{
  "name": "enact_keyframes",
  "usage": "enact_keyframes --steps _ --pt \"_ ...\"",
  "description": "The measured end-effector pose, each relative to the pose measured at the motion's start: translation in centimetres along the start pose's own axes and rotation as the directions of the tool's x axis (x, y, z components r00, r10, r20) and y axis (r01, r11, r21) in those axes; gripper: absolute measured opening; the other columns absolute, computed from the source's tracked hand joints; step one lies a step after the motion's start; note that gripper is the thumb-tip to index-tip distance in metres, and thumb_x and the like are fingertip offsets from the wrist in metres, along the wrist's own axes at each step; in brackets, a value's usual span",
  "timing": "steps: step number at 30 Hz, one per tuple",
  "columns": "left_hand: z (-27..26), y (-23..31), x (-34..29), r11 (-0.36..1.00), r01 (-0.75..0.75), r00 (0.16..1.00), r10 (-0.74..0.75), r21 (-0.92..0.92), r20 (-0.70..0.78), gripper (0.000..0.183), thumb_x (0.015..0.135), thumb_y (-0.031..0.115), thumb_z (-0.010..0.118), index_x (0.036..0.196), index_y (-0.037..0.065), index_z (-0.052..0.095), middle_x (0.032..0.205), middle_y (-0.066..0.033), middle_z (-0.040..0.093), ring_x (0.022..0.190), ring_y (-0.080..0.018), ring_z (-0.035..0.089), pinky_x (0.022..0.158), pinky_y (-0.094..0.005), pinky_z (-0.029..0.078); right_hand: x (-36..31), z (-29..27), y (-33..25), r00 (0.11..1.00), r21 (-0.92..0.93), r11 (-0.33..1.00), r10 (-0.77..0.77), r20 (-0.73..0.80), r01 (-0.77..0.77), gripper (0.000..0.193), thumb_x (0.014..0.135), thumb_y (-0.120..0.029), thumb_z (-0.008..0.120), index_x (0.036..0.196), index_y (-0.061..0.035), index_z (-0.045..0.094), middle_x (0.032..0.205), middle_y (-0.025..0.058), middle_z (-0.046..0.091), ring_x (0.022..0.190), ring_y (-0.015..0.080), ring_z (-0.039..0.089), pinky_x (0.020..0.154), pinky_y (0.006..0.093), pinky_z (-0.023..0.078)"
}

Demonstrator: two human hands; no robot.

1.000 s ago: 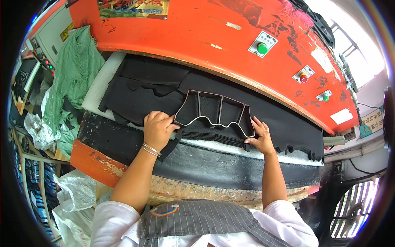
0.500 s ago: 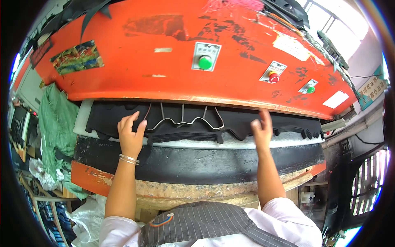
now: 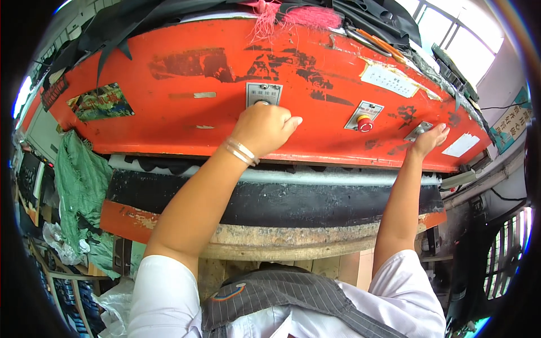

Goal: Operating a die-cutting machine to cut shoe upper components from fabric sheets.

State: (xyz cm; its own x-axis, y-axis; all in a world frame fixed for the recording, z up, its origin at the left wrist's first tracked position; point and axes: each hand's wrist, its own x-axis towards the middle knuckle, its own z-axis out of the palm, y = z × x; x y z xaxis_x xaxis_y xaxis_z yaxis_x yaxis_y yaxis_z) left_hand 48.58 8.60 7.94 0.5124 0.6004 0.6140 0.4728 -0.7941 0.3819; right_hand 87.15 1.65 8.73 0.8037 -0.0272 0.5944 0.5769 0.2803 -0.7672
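Note:
My left hand point(image 3: 264, 129) is curled into a fist, thumb out to the side, against the middle button plate point(image 3: 264, 89) on the orange machine panel point(image 3: 186, 121). It covers that plate's green button. Farther right, my right hand point(image 3: 428, 141) reaches up to a smaller button plate point(image 3: 416, 133); its palm hides the button and its fingers stretch to the right. Between the hands sits a red mushroom button point(image 3: 365, 123) with a yellow collar. Below the panel, a strip of white board point(image 3: 332, 178) shows, with black sheet material point(image 3: 160, 163) at its left. The metal cutting die is hidden.
A black bed point(image 3: 315, 205) with a worn wooden front edge point(image 3: 293, 239) lies before me. Green sacking point(image 3: 81, 191) hangs at left. Black scraps, pink threads point(image 3: 313, 17) and scissors point(image 3: 369, 42) lie on top of the machine. A pipe point(image 3: 476, 183) runs at right.
Both hands have risen from over the black material to the panel's two green buttons. The gap under the panel looks much narrower, and the die and most of the material have gone from sight.

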Motion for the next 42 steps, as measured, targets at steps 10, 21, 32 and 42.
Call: enact_keyframes --steps 10,21,32,42 --pt "-1.5 1.4 -24.0 0.907 0.42 0.785 -0.382 0.034 0.488 0.027 0.086 0.033 0.062 0.079 0.009 0.072 0.079 -0.0102 0.067 0.077 -0.0313 0.063 0.072 -0.0408 0.051 -22.2 -13.5 -5.4 -0.052 0.126 0.95 -0.116 0.992 0.287 0.052 0.08 -0.035 0.071 0.12 -0.0049 0.057 0.119 0.0168 0.059 0.109 0.0349 0.054 0.097 0.0446 0.04" --pt "-0.6 4.8 -28.5 0.876 0.424 0.883 -0.456 0.229 0.109 0.019 0.084 0.027 0.059 0.078 0.01 0.065 0.083 -0.0081 0.063 0.088 -0.0292 0.058 0.082 -0.0426 0.044 -32.6 -16.5 -10.9 -0.208 0.136 0.86 -0.036 0.977 0.492 0.041 0.068 -0.027 0.078 0.1 -0.008 0.062 0.094 0.01 0.06 0.095 0.0282 0.058 0.081 0.0374 0.05" --pt "-2.2 1.9 -27.4 0.868 0.471 0.741 -0.486 0.157 0.463 0.024 0.081 0.028 0.06 0.074 0.007 0.068 0.075 -0.0102 0.063 0.08 -0.0304 0.059 0.072 -0.0429 0.047 -30.8 -13.5 -9.5 -0.541 0.24 0.918 -0.033 0.841 0.316 0.05 0.068 -0.039 0.079 0.105 -0.007 0.068 0.1 0.0126 0.067 0.092 0.031 0.064 0.081 0.0387 0.051" --pt "-3.2 -7.7 -25.3 0.9 0.3 0.954 -0.282 0.316 -0.101 0.018 0.076 0.022 0.072 0.088 0.008 0.07 0.108 -0.0158 0.065 0.107 -0.0333 0.057 0.094 -0.0445 0.04 -29.1 1.1 -6.7 -0.18 0.491 0.622 -0.495 0.85 0.611 0.077 0.084 -0.067 0.047 0.138 -0.0113 0.044 0.15 0.0241 0.024 0.14 0.0434 0.018 0.113 0.0534 0.017"
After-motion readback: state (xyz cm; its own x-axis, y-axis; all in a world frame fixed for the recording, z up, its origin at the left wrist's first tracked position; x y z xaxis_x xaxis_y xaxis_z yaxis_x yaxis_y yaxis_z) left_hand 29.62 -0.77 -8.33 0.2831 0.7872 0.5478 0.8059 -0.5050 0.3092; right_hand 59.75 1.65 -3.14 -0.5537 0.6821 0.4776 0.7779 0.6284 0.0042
